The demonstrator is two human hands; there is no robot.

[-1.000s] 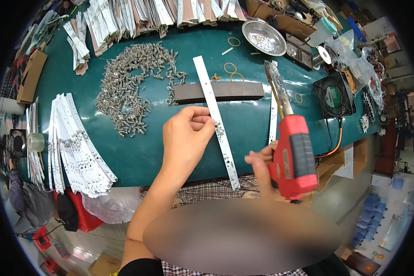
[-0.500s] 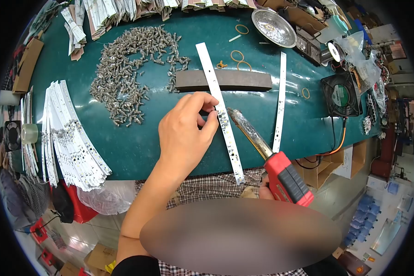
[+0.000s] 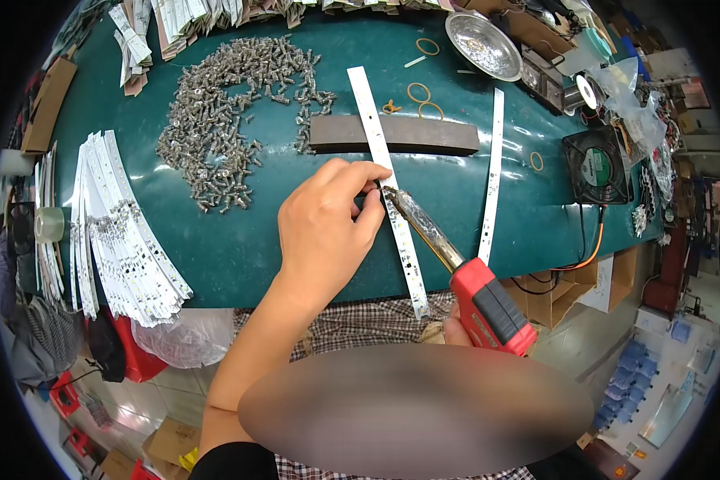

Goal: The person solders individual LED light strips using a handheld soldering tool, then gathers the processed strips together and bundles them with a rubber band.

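Observation:
My left hand [image 3: 328, 228] is closed beside a white LED strip [image 3: 402, 250], thumb and forefinger pinched at its left edge around something small and dark that I cannot make out. The strip leans across a grey-brown bar [image 3: 436, 137]. Partly hidden, my right hand [image 3: 458, 326] grips a red and black soldering gun [image 3: 492, 308]. Its tip meets the strip close to my left fingertips. Another white strip [image 3: 492, 172] lies to the right of the gun. Left of the bar is a heap of small metal parts [image 3: 204, 120].
A fan of LED strips [image 3: 124, 232] lies at the left, beside a tape roll [image 3: 50, 225]. More strips line the back edge. At the right are a metal dish [image 3: 484, 46], a solder spool [image 3: 586, 91] and a black fan [image 3: 598, 166]. Rubber bands [image 3: 418, 92] lie behind the bar.
The soldering gun has swung from upright on the right to a leftward slant, its tip now at the strip. My left hand stays at the strip. The view has shifted slightly.

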